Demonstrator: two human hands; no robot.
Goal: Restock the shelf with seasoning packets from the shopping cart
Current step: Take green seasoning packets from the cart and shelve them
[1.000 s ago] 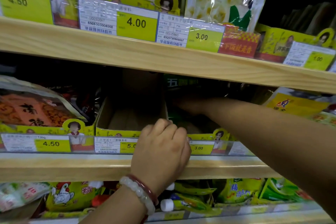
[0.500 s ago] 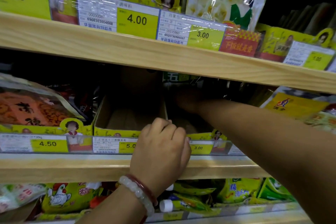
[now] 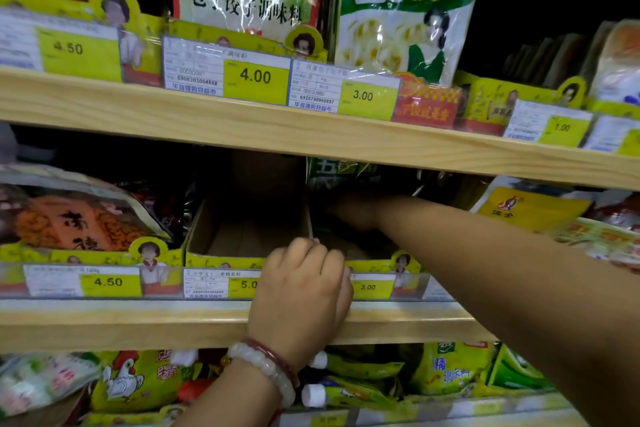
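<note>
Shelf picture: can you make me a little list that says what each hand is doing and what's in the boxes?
left hand: fingers curled over the front edge of the display boxes on the middle shelf
right hand: reaching deep into the right box, in shadow; what it holds cannot be told
empty box: open cardboard tray, bare inside
green packet: stands at the back, above the right hand
price tag by left hand: 3.00
wrist: pale bead bracelet

Green seasoning packets [image 3: 341,172] stood upright at the back of a yellow display box [image 3: 381,265], middle shelf [image 3: 138,322], dimly lit.
</note>
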